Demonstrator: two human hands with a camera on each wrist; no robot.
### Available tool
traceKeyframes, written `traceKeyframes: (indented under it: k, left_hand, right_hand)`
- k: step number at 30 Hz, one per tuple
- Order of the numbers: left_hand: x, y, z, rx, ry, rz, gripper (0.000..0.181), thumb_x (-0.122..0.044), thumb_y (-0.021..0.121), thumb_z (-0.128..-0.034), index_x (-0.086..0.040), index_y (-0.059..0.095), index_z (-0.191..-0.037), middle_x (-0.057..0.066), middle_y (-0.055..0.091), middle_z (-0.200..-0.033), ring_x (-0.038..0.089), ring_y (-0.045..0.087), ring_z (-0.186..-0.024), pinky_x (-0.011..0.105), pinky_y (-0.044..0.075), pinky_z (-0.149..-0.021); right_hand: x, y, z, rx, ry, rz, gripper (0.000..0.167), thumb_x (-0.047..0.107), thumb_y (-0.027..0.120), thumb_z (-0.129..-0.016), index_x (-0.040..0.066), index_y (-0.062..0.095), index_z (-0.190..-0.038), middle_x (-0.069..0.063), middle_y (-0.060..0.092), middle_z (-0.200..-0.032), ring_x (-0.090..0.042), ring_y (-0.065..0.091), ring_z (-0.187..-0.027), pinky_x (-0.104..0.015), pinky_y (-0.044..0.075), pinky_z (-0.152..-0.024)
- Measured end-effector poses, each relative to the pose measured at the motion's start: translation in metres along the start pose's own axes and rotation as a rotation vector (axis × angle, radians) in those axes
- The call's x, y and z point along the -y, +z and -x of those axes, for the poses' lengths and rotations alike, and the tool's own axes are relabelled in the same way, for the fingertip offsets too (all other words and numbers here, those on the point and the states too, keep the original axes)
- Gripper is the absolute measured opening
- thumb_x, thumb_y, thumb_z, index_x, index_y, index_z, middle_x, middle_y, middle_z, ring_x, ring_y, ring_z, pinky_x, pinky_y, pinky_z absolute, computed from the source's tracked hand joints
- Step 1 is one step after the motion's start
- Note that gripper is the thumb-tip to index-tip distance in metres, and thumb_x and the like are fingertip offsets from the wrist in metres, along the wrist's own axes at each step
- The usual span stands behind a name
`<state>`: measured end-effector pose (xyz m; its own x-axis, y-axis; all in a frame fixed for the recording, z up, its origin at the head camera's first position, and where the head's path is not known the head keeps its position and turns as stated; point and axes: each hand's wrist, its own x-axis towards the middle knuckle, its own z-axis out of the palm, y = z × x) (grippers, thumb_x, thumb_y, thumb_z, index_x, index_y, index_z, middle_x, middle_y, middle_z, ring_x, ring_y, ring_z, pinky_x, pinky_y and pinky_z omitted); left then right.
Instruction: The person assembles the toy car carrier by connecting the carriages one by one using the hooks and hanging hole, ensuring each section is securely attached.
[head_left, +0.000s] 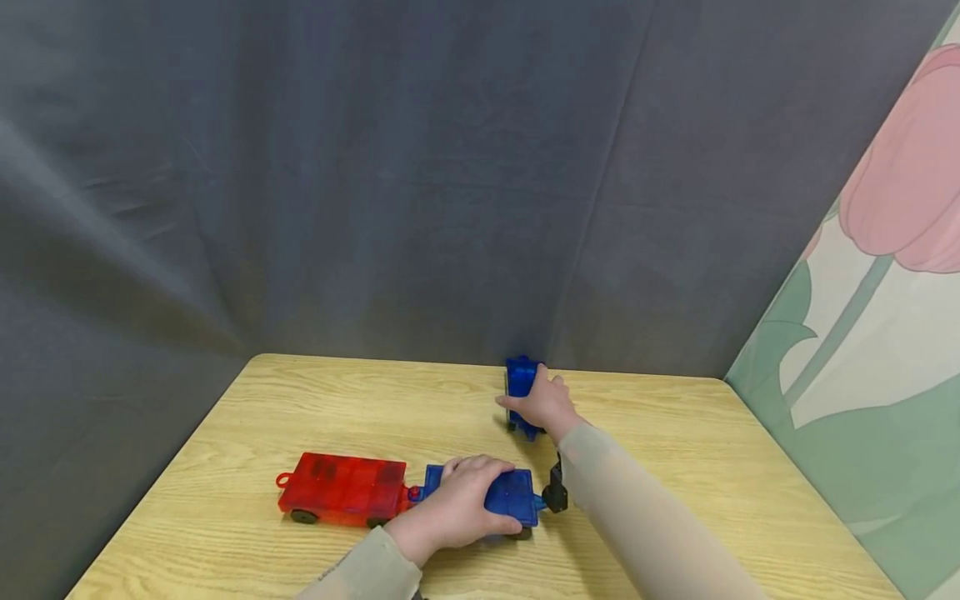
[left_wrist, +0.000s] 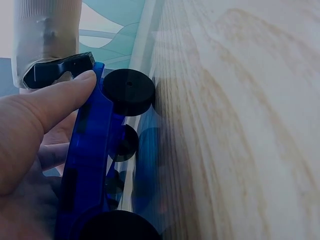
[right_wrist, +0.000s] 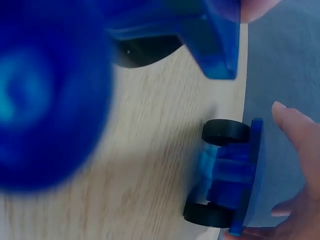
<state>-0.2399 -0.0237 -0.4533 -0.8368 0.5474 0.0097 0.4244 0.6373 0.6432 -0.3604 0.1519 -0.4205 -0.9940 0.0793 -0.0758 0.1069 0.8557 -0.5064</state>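
A flat blue toy wagon (head_left: 510, 493) with black wheels stands at the front of the wooden table, and my left hand (head_left: 461, 504) grips it from above. In the left wrist view the thumb lies along the side of this wagon (left_wrist: 90, 145). It is joined at its left end to a red toy wagon (head_left: 345, 490) that has a ring at the far end. Farther back stands a second blue wagon (head_left: 519, 383). My right hand (head_left: 546, 404) is over it with spread fingers; the right wrist view shows the thumb apart from the wagon's deck (right_wrist: 255, 170).
The table (head_left: 360, 408) meets a dark grey curtain (head_left: 420, 183) at its back edge. A wall with a printed tulip (head_left: 907, 167) rises on the right. A black wrist camera (head_left: 555, 487) sits below the right sleeve, in line with the front wagon's coupling.
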Motion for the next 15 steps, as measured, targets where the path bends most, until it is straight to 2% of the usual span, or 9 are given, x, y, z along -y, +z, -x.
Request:
traceKeyframes:
  k: [6,15]
  left_hand:
    - [-0.0013,0.0002,0.0002,0.001,-0.007,0.005,0.072,-0.052,0.076,-0.0822,-0.019,0.052,-0.141,-0.003,0.050,-0.140,0.025,0.042,-0.132,0.056,0.019,-0.110]
    - [-0.0015,0.0007,-0.0007,-0.014,-0.004,-0.013,0.071,-0.052,0.077,-0.0818,-0.019,0.053,-0.140,-0.004,0.051,-0.139,0.026,0.043,-0.131,0.056,0.020,-0.109]
  right_hand:
    - [0.0021,0.0015,-0.0015,0.028,0.030,0.039,0.117,0.058,0.072,-0.083,-0.001,0.004,-0.157,-0.034,0.018,-0.154,-0.049,0.028,-0.138,-0.060,0.034,-0.105]
    - [0.0037,0.0031,0.0005,0.022,0.047,0.037,0.109,0.043,0.075,-0.086,-0.003,0.005,-0.156,-0.035,0.024,-0.151,-0.049,0.031,-0.136,-0.057,0.035,-0.106]
